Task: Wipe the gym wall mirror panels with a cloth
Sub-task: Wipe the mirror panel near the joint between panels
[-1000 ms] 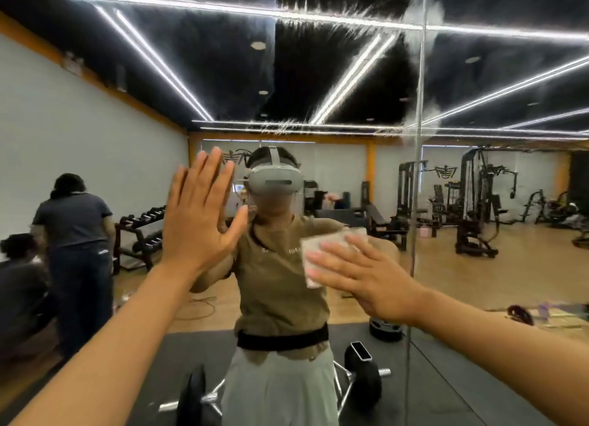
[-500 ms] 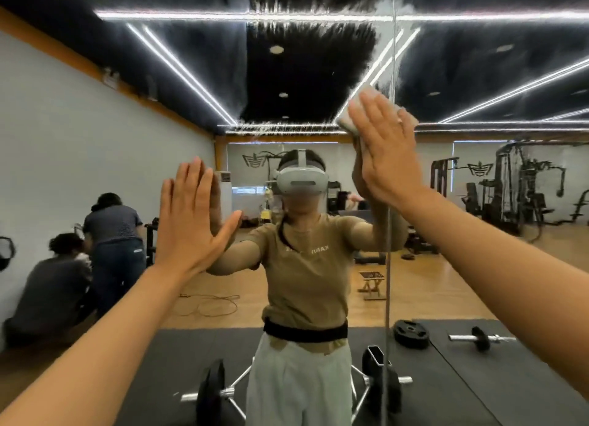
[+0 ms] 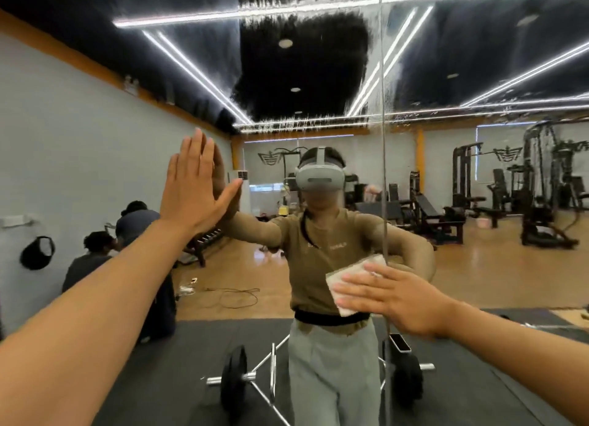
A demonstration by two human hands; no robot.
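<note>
Mirror wipe, cloth right on the panel seam

Right hand [image 3: 404, 301] has flat, straight fingers pressing the white cloth [image 3: 350, 282] against the mirror [image 3: 95, 138], low on the vertical seam [image 3: 382, 138]. Left hand [image 3: 194, 186] is up left of that seam, fingers straight, palm flat on the glass, holding nothing.

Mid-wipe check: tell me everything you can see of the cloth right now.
The cloth is a small white pad, apparently folded, roughly rectangular and soft-looking. The right hand presses it flat against the mirror with straight fingers, just left of the vertical panel seam, at about waist height of the reflection. Its upper and left edges show; the rest is hidden under the hand.
</note>
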